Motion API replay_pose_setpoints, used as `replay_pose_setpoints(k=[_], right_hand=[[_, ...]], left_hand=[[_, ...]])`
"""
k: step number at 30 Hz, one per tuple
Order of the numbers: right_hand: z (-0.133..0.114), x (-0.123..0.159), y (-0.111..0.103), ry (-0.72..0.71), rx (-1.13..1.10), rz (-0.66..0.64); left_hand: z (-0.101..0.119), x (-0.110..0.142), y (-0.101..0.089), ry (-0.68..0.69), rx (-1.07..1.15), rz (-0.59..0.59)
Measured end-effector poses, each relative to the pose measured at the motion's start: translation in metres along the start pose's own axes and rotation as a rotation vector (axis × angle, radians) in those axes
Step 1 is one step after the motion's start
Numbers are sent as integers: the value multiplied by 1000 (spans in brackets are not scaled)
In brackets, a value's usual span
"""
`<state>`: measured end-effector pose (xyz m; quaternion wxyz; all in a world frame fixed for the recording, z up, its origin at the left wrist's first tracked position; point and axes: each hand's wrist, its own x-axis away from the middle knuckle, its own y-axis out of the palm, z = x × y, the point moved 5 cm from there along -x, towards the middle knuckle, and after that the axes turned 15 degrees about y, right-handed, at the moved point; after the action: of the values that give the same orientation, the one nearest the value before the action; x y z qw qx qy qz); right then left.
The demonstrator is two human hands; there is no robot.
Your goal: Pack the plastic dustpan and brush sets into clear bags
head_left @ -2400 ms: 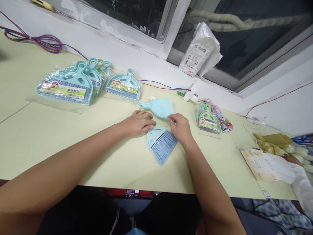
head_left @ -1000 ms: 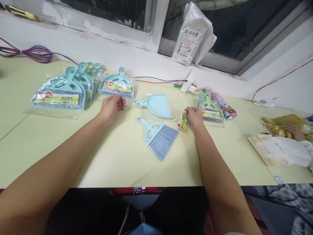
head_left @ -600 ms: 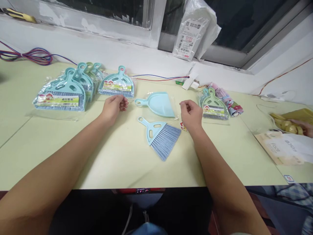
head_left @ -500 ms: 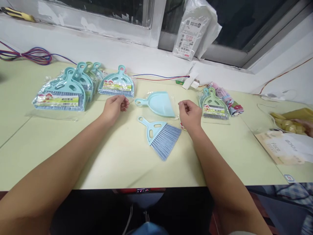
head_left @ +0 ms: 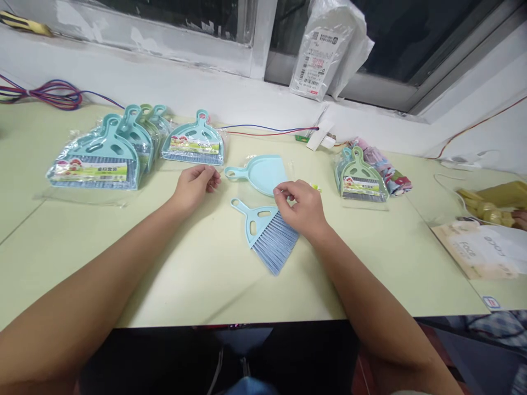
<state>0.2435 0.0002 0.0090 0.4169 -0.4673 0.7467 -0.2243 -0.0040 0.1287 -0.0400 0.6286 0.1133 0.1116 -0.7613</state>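
Note:
A light blue dustpan point(head_left: 265, 171) lies on the table, its handle to the left, with clear plastic film around it. Nearer to me is a small light blue hand brush point(head_left: 274, 241) with grey-blue bristles fanned to the lower right. My left hand point(head_left: 194, 187) rests left of the dustpan handle, fingers curled in with the thumb against them. My right hand point(head_left: 301, 207) is over the dustpan's lower right corner and the upper bristles, thumb and fingers bent together. Whatever either hand may hold is hidden. A small printed card point(head_left: 317, 188) shows just behind my right hand.
Bagged dustpan-and-brush sets point(head_left: 96, 159) stand at the left, another point(head_left: 197, 140) behind my left hand. A green bagged set point(head_left: 359, 181) lies right beside patterned cloth point(head_left: 382, 167). A written-on paper package point(head_left: 473, 249) and part of another person's hand are far right. Wires run along the wall.
My right hand has moved left, from beside the dustpan to over its corner and the bristles. The left hand stays nearly in place. The view has shifted slightly.

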Motion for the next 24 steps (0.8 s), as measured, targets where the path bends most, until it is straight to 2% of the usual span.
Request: replay_pose_setpoints(k=[6,10,18,24], right_hand=[[-15,10,10,-2,17,-174],[-24,16,15,-11,59,-243],[-35,34,33,-36,275,-297],[-33,36,40,75,288,-344]], left_hand=[[4,4,5,3,-19,-29],[8,7,9,21,-29,-70],[7,8,11,58,-48,-108],[8,9,13,57,-55,-114]])
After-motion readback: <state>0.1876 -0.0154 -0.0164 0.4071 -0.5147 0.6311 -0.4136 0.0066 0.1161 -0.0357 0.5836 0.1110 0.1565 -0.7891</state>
